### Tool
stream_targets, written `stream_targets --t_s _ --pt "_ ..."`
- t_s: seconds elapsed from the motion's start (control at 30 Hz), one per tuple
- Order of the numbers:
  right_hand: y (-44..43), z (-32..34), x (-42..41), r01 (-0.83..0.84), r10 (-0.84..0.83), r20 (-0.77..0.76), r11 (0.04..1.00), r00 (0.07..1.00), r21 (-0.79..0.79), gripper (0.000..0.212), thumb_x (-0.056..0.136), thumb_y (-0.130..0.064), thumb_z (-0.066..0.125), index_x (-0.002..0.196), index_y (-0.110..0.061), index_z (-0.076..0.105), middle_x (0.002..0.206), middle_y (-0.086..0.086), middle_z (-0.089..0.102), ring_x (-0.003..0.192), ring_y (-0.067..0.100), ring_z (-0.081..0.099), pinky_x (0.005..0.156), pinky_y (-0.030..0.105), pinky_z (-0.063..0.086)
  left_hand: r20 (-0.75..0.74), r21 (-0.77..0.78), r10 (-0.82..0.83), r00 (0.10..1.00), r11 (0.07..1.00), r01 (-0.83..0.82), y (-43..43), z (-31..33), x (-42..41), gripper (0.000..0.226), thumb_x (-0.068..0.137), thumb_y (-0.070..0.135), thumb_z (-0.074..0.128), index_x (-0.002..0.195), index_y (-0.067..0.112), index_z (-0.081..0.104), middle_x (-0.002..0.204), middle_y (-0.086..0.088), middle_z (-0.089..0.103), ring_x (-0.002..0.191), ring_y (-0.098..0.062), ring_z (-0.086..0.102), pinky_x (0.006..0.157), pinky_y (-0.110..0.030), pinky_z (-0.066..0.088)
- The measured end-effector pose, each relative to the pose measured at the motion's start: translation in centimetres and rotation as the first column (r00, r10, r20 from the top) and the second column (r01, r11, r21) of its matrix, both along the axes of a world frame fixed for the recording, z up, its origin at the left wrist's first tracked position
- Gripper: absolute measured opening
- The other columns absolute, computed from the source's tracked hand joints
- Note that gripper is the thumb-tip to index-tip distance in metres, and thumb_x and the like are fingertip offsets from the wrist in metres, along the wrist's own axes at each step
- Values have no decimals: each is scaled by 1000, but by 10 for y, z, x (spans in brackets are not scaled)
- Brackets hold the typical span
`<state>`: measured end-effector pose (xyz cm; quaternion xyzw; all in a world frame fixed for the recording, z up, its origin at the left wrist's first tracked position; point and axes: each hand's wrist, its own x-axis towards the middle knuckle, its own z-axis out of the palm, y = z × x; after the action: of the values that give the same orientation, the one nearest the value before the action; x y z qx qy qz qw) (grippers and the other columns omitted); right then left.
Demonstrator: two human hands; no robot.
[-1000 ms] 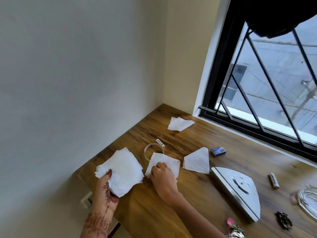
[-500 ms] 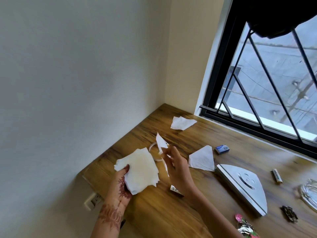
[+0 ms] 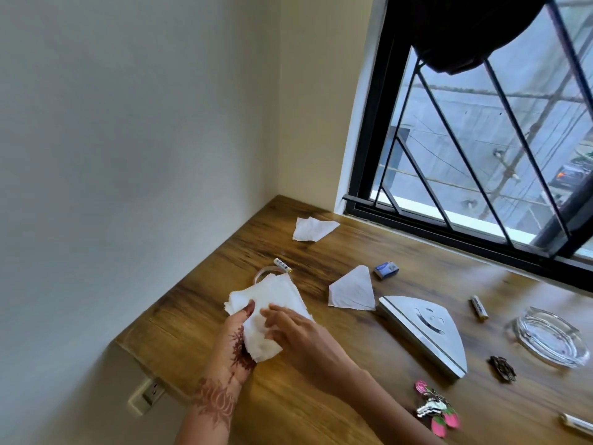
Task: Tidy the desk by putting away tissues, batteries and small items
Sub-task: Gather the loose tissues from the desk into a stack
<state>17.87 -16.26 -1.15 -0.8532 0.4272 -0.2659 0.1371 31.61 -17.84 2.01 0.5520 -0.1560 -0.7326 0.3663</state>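
Tissue stack (image 3: 272, 303) in hands, long axis toward wall.

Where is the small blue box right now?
The small blue box lies on the desk below the window, just right of the folded triangular tissue.

The worktop (image 3: 321, 409) is brown wood with dark lines in it, and it looks smooth with a soft shine. The tissues (image 3: 272, 303) are thin white paper, soft, matt and a bit wrinkled, and so is the folded tissue (image 3: 353, 292). The tissue holder (image 3: 426, 332) looks like smooth grey metal. The ashtray (image 3: 550, 338) is clear, shiny glass. The window frame (image 3: 369, 123) is black and smooth. The wall (image 3: 128, 139) is plain, matt and pale.
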Motion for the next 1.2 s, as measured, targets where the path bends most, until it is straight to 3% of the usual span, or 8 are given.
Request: stream_targets --t_s 0.13,0.3,0.43,0.63,0.77,0.87,0.97,1.2 --pt "-21 -6 -43 201 -220 -79 958 972 -203 23 84 -17 62 106 -11 64 119 8 64 120 22 54 101 40 45 -58 -71 146 988 986 -150 0 -3 -6 30 93 22 52 113 1 46 87 -17 58 74 -29 56 34 -29 51" --pt "-47 -30 -106 468 -503 -377 864 778 -189 19 68 -15 80 86 -15 73 119 12 64 127 35 44 107 51 26 -69 -121 173 982 976 -181 -1 -2 -13 23 92 18 51 110 3 47 83 -12 58 72 -27 56 32 -25 49" --pt "-53 -38 -120 492 -551 -469 833 691 -253 24 44 -15 93 58 -18 73 104 11 71 115 37 55 97 48 33 -93 -123 162 982 977 -173 -4 -2 -19 21 93 18 51 109 5 47 84 -12 58 74 -27 57 34 -27 51" --pt "-61 -47 -124 493 -532 -445 844 721 -210 19 53 -8 88 56 -16 71 99 9 73 113 35 57 97 45 37 -121 -172 198 973 961 -217 -14 -4 -25 21 93 15 49 112 5 49 82 -10 59 68 -25 60 34 -24 49" --pt "-66 -45 -126 502 -493 -333 862 804 -66 7 82 -10 67 85 -5 71 99 9 70 107 27 61 102 34 40 -177 -150 163 971 970 -191 -18 -2 -27 15 93 15 48 102 4 54 85 -12 61 64 -27 65 37 -28 52" --pt "-64 -20 -119 554 -550 -78 814 832 175 9 87 -13 59 79 -14 58 85 -2 59 83 15 56 66 13 41 -188 -127 158 969 975 -184 -19 -2 -29 9 93 15 50 90 8 55 86 -13 62 61 -28 66 37 -29 53" --pt "-65 9 -104 525 -615 162 760 772 384 21 86 -10 61 69 -19 53 68 -7 53 64 9 49 50 9 38 -169 -103 156 973 979 -175 -19 -6 -31 12 92 16 52 97 6 53 87 -14 62 71 -30 62 37 -30 53" --pt "-57 47 -50 287 -403 166 834 900 470 4 87 -14 59 84 -16 59 75 -8 56 68 7 55 57 15 47 -116 -103 162 980 979 -174 -22 -9 -39 47 95 22 45 131 -7 41 92 -22 59 60 -17 59 34 -18 47"
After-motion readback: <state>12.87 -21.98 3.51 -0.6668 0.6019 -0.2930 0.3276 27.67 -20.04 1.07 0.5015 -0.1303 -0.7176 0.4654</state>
